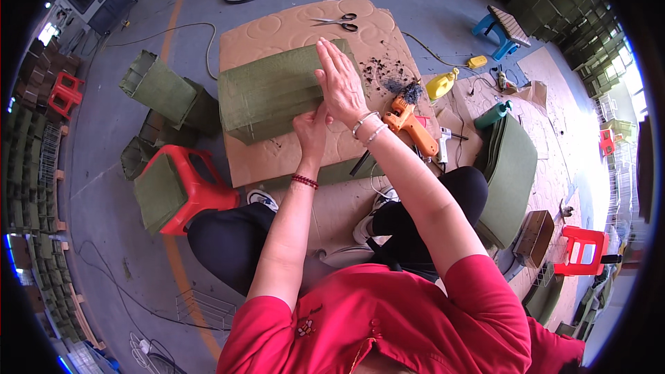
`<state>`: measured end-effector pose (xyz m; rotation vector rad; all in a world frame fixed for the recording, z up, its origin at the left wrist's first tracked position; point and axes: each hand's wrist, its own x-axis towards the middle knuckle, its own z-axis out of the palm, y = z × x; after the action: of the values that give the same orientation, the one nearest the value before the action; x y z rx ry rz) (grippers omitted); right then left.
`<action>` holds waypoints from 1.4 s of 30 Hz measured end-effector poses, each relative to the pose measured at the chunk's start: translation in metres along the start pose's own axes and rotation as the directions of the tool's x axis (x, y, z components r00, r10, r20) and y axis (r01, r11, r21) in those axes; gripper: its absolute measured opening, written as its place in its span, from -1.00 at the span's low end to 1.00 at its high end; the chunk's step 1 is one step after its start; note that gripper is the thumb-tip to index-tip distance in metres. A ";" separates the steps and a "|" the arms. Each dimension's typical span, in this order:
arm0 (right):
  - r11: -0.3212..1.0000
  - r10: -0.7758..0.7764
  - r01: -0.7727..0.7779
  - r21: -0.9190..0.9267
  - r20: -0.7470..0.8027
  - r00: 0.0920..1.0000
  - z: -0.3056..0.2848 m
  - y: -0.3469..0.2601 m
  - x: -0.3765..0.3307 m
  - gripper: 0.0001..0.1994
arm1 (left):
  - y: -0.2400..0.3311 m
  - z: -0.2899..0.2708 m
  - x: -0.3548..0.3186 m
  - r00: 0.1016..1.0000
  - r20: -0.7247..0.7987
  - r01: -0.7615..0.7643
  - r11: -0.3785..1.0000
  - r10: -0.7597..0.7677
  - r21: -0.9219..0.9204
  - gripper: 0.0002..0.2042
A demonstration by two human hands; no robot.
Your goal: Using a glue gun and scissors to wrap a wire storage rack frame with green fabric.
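A green, felt-like box [273,90] lies on its side on the cardboard-topped table [253,33] in front of me. My right hand [339,83] is open, its fingers straight and pressed flat over the box near its right end. Just below it, at the box's near edge, my left hand [309,131] has its fingers curled and its thumb raised toward the right palm. What those curled fingers hold, if anything, is hidden. An orange glue gun [415,128] lies right of my hands, its tip by a dark clump. Black-handled scissors [343,23] rest at the far edge.
A red stool [201,187] with a green sheet stands left, by open green boxes [156,86]. At right are stacked green sheets [512,173], a green bottle [493,115], a yellow bottle [442,83] and a blue stool [500,31]. Cables cross the floor.
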<state>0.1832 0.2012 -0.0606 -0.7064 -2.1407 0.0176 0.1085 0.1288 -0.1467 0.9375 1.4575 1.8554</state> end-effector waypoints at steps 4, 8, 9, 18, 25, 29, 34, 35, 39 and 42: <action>0.992 0.107 -0.110 0.060 0.050 0.993 0.016 0.005 -0.006 -0.42 | 0.003 -0.004 0.003 0.999 0.050 0.000 1.000 0.000 0.004 -0.64; 0.993 0.098 -0.101 0.056 0.056 0.994 0.017 0.005 -0.010 -0.42 | 0.030 -0.019 0.000 0.985 0.053 0.168 0.983 -0.164 -0.069 -0.58; 0.994 0.091 -0.094 0.056 0.052 0.994 0.017 0.006 -0.009 -0.43 | 0.026 -0.022 0.003 0.989 0.076 0.129 0.992 -0.129 0.007 -0.51; 0.997 0.064 -0.066 0.024 0.076 0.995 0.023 0.009 -0.006 -0.47 | 0.012 -0.021 -0.014 0.996 -0.064 0.074 0.994 -0.068 0.083 -0.53; 0.999 -0.004 0.006 -0.053 0.054 0.999 0.022 0.011 -0.004 -0.48 | 0.001 -0.019 -0.007 0.996 -0.058 0.064 0.998 -0.064 0.014 -0.56; 0.998 0.006 -0.001 -0.061 0.074 0.997 0.019 0.007 -0.004 -0.49 | -0.001 -0.017 -0.003 0.993 -0.043 0.104 0.994 -0.106 -0.047 -0.58; 0.999 0.033 -0.033 -0.003 0.073 0.997 0.023 -0.010 0.005 -0.51 | -0.003 -0.025 0.000 0.995 -0.027 0.092 0.989 -0.096 -0.119 -0.62; 1.000 -0.028 0.028 0.006 0.018 0.999 0.026 -0.014 0.007 -0.52 | -0.006 -0.027 0.000 0.996 -0.008 0.085 0.992 -0.086 -0.088 -0.62; 0.997 0.072 -0.072 -0.006 0.063 0.995 0.038 -0.013 0.003 -0.54 | 0.003 -0.029 -0.007 0.993 0.018 0.119 0.977 -0.117 -0.179 -0.52; 1.000 0.020 -0.019 -0.016 0.048 0.999 0.037 -0.014 0.004 -0.54 | 0.021 -0.052 -0.001 0.992 -0.026 0.128 0.992 -0.127 0.008 -0.42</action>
<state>0.1470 0.1999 -0.0773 -0.7429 -2.1823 0.0294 0.0660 0.0947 -0.1339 0.8084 1.5072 1.7746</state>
